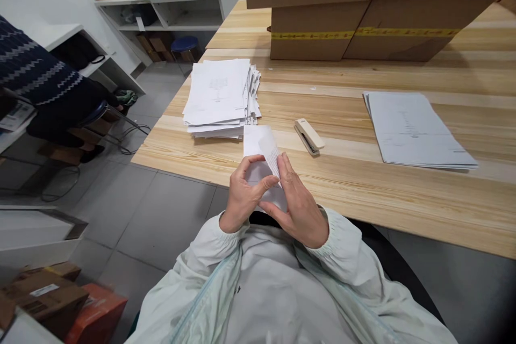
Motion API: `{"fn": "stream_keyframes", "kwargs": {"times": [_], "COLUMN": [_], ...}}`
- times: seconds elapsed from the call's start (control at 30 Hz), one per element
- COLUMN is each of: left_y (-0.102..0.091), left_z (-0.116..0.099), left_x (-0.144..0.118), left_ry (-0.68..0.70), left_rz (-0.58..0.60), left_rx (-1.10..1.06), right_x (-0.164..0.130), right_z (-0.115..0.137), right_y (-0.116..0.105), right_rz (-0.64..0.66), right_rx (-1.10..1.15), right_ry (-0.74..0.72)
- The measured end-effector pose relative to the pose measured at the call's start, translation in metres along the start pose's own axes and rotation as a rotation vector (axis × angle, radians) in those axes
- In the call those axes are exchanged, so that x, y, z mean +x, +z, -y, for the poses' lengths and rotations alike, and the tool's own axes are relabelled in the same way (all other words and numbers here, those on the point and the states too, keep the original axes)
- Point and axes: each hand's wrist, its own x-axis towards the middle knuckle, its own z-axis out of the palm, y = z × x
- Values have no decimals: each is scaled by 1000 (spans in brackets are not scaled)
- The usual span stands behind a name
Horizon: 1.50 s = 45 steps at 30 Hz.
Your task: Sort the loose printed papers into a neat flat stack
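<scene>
Some white paper [255, 141] is held at the table's front edge between my two hands, part of it curled up with printed lines showing. My left hand [248, 188] grips its left side, thumb bent across toward the middle. On the right, my right hand [298, 201] has its fingers pressed along the curled side and its thumb underneath. How many sheets there are, I cannot tell. Just beyond lies a thick stack of printed papers [220, 91]. A cream stapler [309, 136] rests on the table to the right of the paper.
A thinner pile of printed sheets [417, 129] lies on the wooden table [342, 188] at right. Large cardboard boxes [314, 32] stand at the back. A person [40, 75] sits on a stool at left. Boxes [44, 295] stand on the floor at lower left.
</scene>
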Motion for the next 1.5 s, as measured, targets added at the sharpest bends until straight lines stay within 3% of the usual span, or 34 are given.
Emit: {"fn": "stream_keyframes", "kwargs": {"times": [1.27, 1.4, 1.5], "left_y": [-3, -3, -5], "left_z": [11, 17, 18], "left_x": [2, 1, 0], "left_ry": [30, 41, 125], "left_rz": [-32, -26, -78], "left_rx": [8, 32, 2], "right_x": [-2, 0, 3], "right_z": [-2, 2, 0], "right_y": [-4, -4, -10], "right_rz": [95, 67, -39], "right_rx": [103, 161, 219], "right_ry": [21, 25, 118]}}
